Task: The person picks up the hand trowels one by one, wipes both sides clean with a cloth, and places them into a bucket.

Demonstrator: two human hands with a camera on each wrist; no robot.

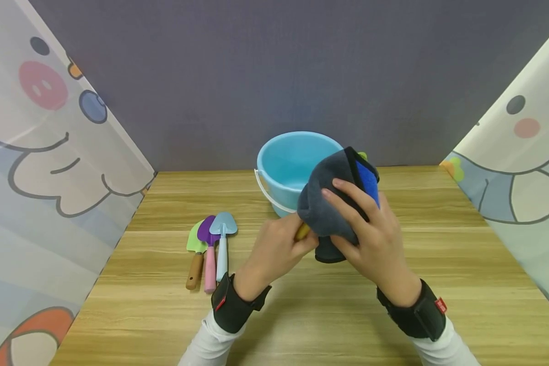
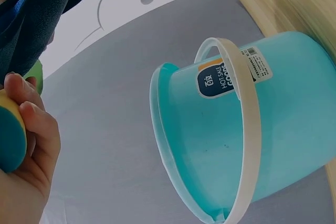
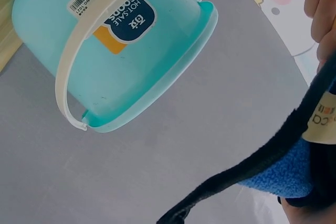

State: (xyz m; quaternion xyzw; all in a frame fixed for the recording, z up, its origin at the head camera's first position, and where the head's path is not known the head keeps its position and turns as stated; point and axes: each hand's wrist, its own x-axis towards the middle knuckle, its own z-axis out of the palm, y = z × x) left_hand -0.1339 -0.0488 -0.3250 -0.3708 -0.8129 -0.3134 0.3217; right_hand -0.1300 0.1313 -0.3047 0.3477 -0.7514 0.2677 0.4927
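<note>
From my remote seat I see the wooden tabletop (image 1: 439,284) carrying a light blue bucket (image 1: 289,163) that stands upright, mouth up, its white handle (image 1: 267,195) hanging down the near side. Just in front of it both hands work above the tabletop. My right hand (image 1: 370,239) has its fingers curled over a dark grey cloth (image 1: 322,203) with a blue inner face, wrapped round something underneath. That tool's yellow handle end (image 1: 302,232) pokes out toward the left, pinched by my left hand (image 1: 276,251); its long axis seems to run left to right. Three small garden trowels (image 1: 210,249) lie side by side well left, handles toward me.
</note>
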